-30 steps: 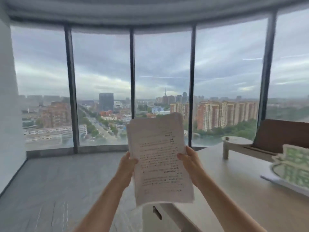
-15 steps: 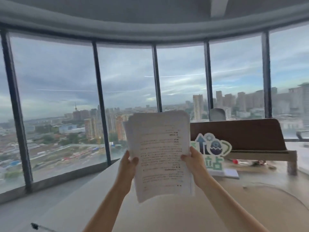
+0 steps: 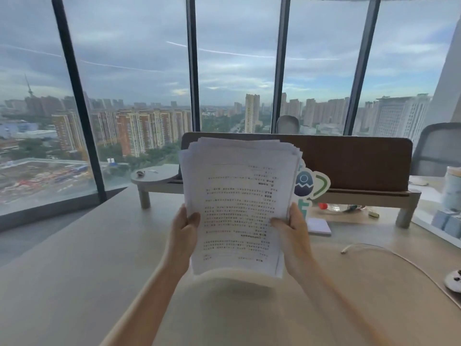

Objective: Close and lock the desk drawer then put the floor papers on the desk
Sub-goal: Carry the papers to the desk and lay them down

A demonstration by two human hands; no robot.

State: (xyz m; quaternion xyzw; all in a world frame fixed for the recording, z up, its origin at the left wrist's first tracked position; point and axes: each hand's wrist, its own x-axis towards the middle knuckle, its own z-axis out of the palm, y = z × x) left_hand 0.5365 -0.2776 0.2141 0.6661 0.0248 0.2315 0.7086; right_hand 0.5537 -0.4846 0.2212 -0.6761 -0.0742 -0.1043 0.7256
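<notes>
— What's over on the left, and how many of each thing?

— One small round shelf (image 3: pixel 152 176) on a leg, standing on the pale counter (image 3: pixel 74 258), with a dark little object on it too blurred to name. Then the left hand (image 3: pixel 183 229), thumb on the front of one stack of papers (image 3: pixel 239 208), fingers curled behind its left edge.

— Is the stack down yet?

— No — it is held upright above the counter, a shadow under its bottom edge. The sheets are uneven at the top. Printed lines cover the front page, but the writing is too blurred to read.

— And the other side?

— The right hand (image 3: pixel 293 228) is closed on the stack's right edge the same way. Behind it, one cut-out sign (image 3: pixel 311 183) with an egg picture, partly hidden, and one white notepad (image 3: pixel 319 227). Further right, one brown screen (image 3: pixel 354 163) on a long riser, one white cable (image 3: pixel 389 255), two grey chairs (image 3: pixel 436 148) beyond.
</notes>
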